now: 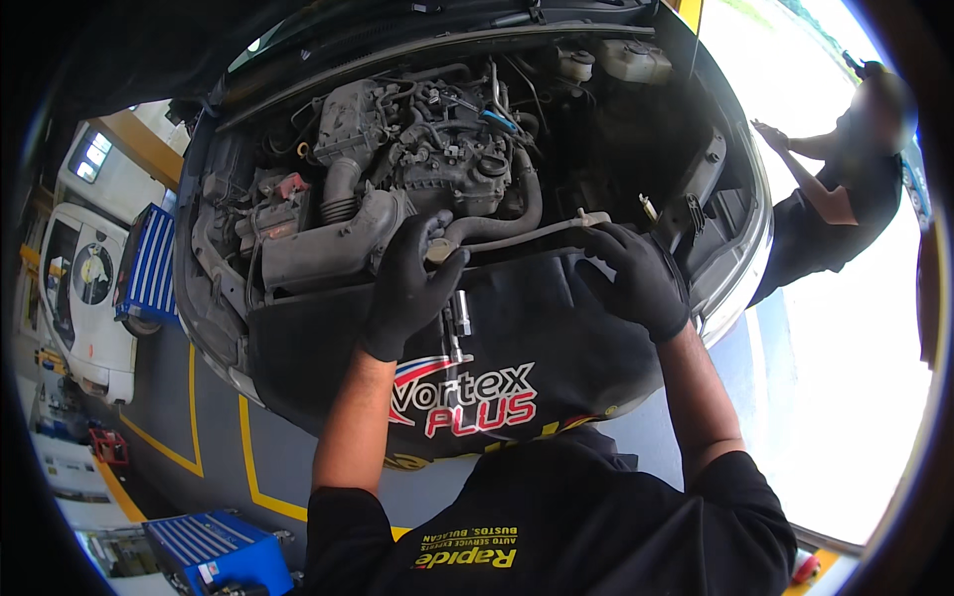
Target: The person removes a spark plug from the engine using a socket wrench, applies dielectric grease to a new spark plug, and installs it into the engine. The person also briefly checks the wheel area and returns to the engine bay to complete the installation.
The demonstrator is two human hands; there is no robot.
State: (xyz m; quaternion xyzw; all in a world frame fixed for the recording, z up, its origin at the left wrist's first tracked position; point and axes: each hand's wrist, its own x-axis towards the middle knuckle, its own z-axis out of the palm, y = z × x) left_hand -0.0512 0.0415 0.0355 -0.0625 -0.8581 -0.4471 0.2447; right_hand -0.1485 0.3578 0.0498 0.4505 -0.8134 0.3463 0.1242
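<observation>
Both my hands wear black gloves and reach over the front of an open engine bay. My left hand (409, 283) is at the pale round cap (438, 251), its thumb and fingers apart around it; firm contact cannot be made out. A thin grey hose (527, 235) runs from beside the cap to a light fitting (590, 219). Close to that fitting, my right hand (641, 280) has its fingers stretched and its thumb spread. Below the cap, a chrome socket (463, 316) and a slim metal tool (453, 343) lie on the black printed cover (586, 343).
Behind my hands sits the engine (452, 164), with a thick black hose (527, 189) and an air intake duct (333, 243). Something blue (499, 121) lies on top. A person (845, 189) stands to the right. Blue tool cabinets (219, 556) and a white vehicle (94, 298) are left.
</observation>
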